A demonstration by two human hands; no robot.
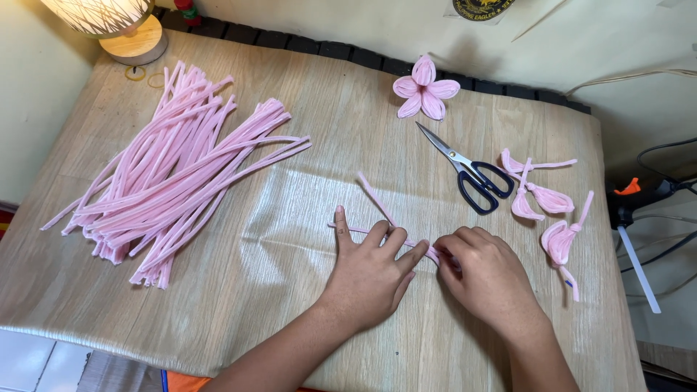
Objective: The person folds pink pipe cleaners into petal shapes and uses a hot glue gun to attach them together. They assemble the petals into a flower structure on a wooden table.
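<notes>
Both hands — left hand [370,272], right hand [483,272] — pinch one pink pipe cleaner [381,210] near the table's [290,305] front edge, bending it — a firm fold seems needed.

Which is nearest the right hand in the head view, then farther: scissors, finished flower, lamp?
From the right hand:
1. Scissors, just beyond it, centre-right of the table.
2. Finished flower, at the far edge, centre.
3. Lamp, far-left corner.

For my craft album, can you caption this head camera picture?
Two hands bend a pink pipe cleaner beside scissors and a finished pink flower.
</notes>
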